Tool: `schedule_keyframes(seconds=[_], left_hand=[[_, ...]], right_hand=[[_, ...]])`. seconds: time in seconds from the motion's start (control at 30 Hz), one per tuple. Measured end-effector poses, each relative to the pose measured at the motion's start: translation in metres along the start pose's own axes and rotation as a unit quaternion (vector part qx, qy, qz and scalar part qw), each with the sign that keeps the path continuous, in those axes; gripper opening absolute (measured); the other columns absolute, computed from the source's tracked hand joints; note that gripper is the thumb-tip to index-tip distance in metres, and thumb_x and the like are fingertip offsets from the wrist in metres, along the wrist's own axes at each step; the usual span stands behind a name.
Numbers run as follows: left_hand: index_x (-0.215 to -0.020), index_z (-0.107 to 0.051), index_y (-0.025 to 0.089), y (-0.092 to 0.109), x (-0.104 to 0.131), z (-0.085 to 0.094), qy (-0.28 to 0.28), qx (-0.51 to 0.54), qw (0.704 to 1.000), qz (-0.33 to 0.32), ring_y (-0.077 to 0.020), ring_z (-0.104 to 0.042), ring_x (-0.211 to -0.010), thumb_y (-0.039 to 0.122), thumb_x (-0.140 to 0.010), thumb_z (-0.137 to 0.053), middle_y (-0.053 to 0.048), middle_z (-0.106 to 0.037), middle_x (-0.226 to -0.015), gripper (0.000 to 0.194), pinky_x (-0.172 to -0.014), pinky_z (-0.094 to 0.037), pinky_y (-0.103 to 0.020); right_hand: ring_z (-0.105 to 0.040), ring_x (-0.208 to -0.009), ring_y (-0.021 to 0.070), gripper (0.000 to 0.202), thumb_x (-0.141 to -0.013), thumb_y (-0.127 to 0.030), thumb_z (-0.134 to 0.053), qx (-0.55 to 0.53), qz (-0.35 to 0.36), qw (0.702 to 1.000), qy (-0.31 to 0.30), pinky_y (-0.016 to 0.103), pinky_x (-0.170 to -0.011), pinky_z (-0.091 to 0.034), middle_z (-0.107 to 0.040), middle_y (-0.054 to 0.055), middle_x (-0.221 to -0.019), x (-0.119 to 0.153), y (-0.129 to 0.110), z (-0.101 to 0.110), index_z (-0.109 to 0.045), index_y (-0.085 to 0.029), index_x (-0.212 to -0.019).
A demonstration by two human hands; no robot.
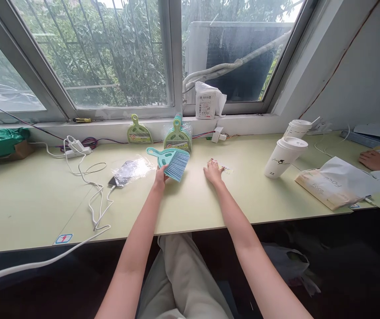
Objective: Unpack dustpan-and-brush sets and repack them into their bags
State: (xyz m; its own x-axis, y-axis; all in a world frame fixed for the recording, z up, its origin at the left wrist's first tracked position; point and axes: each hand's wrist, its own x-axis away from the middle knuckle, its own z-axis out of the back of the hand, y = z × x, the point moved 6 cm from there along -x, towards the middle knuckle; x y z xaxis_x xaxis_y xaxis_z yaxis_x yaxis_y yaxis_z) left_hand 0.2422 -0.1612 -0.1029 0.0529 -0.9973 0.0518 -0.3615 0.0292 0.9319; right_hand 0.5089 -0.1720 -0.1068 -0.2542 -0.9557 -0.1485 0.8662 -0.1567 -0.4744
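Observation:
My left hand is closed on the near edge of a teal mini dustpan and brush set. The set is tilted just above the table, bristles to the right and looped handle to the left. My right hand rests on the tabletop with its fingers bent over a small printed label, whose yellowish end pokes out at the right. Behind the teal set, a stack of green dustpan sets in clear wrap leans on the sill wall. One more green dustpan set leans to its left.
Left lie a phone under a clear plastic bag, white cables and a power strip. Right stand two lidded paper cups and a tissue pack. Another person's hand is at the far right.

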Motion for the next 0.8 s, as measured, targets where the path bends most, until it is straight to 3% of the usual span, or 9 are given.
schedule_keyframes(seconds=[0.07, 0.13, 0.23, 0.3, 0.4, 0.53, 0.6, 0.7, 0.8], left_hand=[[-0.112, -0.059, 0.024, 0.001, -0.003, 0.010, 0.032, 0.017, 0.999, 0.008, -0.0143, -0.066, -0.080, 0.027, -0.081, -0.061, -0.005, -0.066, -0.098, 0.031, -0.065, -0.056, -0.025], [-0.110, -0.059, 0.023, 0.002, -0.005, 0.017, 0.055, 0.028, 0.998, 0.013, -0.0130, -0.066, -0.078, 0.026, -0.080, -0.061, -0.004, -0.066, -0.096, 0.029, -0.065, -0.056, -0.024], [-0.106, -0.059, 0.021, 0.002, -0.008, 0.024, 0.079, 0.049, 0.995, 0.020, -0.0118, -0.066, -0.075, 0.026, -0.081, -0.059, -0.003, -0.066, -0.091, 0.025, -0.065, -0.055, -0.024], [-0.104, -0.059, 0.020, 0.000, -0.008, 0.026, 0.091, 0.066, 0.993, 0.031, -0.0118, -0.065, -0.072, 0.025, -0.082, -0.057, -0.003, -0.066, -0.087, 0.023, -0.064, -0.054, -0.023], [-0.103, -0.060, 0.017, -0.001, -0.009, 0.028, 0.104, 0.094, 0.989, 0.041, -0.0122, -0.064, -0.070, 0.022, -0.083, -0.055, -0.004, -0.067, -0.083, 0.021, -0.060, -0.053, -0.022], [-0.103, -0.060, 0.017, -0.001, -0.009, 0.028, 0.108, 0.103, 0.988, 0.046, -0.0121, -0.064, -0.070, 0.021, -0.084, -0.054, -0.004, -0.068, -0.085, 0.020, -0.059, -0.053, -0.021], [-0.102, -0.060, 0.016, -0.002, -0.009, 0.027, 0.102, 0.099, 0.989, 0.049, -0.0121, -0.064, -0.070, 0.021, -0.084, -0.055, -0.004, -0.068, -0.085, 0.020, -0.061, -0.053, -0.022], [-0.105, -0.060, 0.016, -0.003, -0.009, 0.025, 0.090, 0.095, 0.990, 0.043, -0.0114, -0.063, -0.069, 0.021, -0.082, -0.058, -0.004, -0.067, -0.085, 0.024, -0.064, -0.054, -0.023], [-0.108, -0.059, 0.017, -0.005, -0.009, 0.024, 0.076, 0.096, 0.992, 0.037, -0.0102, -0.062, -0.069, 0.020, -0.081, -0.061, -0.004, -0.067, -0.089, 0.027, -0.066, -0.054, -0.023]], right_hand=[[-0.032, -0.140, 0.0270, 0.034, -0.095, -0.026, -0.036, -0.013, 0.102, 0.994, -0.039, 0.066, -0.113, -0.001, -0.048, 0.010, -0.145, 0.006, -0.025, -0.010, -0.066, -0.021, -0.112], [-0.039, -0.136, 0.0232, 0.036, -0.097, -0.028, -0.034, -0.018, 0.163, 0.986, -0.033, 0.061, -0.115, 0.001, -0.053, 0.006, -0.141, 0.015, -0.047, -0.014, -0.068, -0.024, -0.104], [-0.037, -0.138, 0.0245, 0.037, -0.098, -0.034, -0.038, 0.006, 0.151, 0.988, 0.000, 0.057, -0.117, -0.003, -0.045, 0.010, -0.148, 0.022, -0.056, -0.016, -0.058, -0.023, -0.127], [-0.027, -0.143, 0.0293, 0.048, -0.097, -0.041, -0.040, 0.031, 0.122, 0.991, -0.035, 0.061, -0.115, -0.005, -0.035, 0.013, -0.154, 0.022, -0.051, -0.022, -0.046, -0.020, -0.140], [-0.017, -0.147, 0.0313, 0.052, -0.098, -0.046, -0.037, 0.056, 0.115, 0.988, -0.088, 0.066, -0.113, -0.004, -0.026, 0.013, -0.158, 0.019, -0.045, -0.030, -0.041, -0.021, -0.144], [-0.002, -0.150, 0.0261, 0.059, -0.097, -0.041, -0.041, 0.063, 0.160, 0.984, -0.046, 0.065, -0.114, 0.000, -0.008, 0.006, -0.163, 0.019, -0.051, -0.025, -0.023, -0.028, -0.152], [-0.003, -0.150, 0.0251, 0.057, -0.098, -0.041, -0.037, 0.066, 0.191, 0.977, -0.068, 0.067, -0.113, 0.004, -0.012, 0.006, -0.162, 0.022, -0.057, -0.029, -0.022, -0.028, -0.152], [-0.017, -0.147, 0.0262, 0.046, -0.100, -0.039, -0.032, 0.058, 0.197, 0.973, -0.106, 0.069, -0.111, 0.006, -0.032, 0.008, -0.156, 0.025, -0.058, -0.034, -0.040, -0.026, -0.144], [-0.034, -0.140, 0.0258, 0.036, -0.099, -0.034, -0.037, 0.042, 0.178, 0.981, -0.070, 0.067, -0.112, 0.004, -0.049, 0.008, -0.145, 0.021, -0.053, -0.029, -0.058, -0.026, -0.127]])
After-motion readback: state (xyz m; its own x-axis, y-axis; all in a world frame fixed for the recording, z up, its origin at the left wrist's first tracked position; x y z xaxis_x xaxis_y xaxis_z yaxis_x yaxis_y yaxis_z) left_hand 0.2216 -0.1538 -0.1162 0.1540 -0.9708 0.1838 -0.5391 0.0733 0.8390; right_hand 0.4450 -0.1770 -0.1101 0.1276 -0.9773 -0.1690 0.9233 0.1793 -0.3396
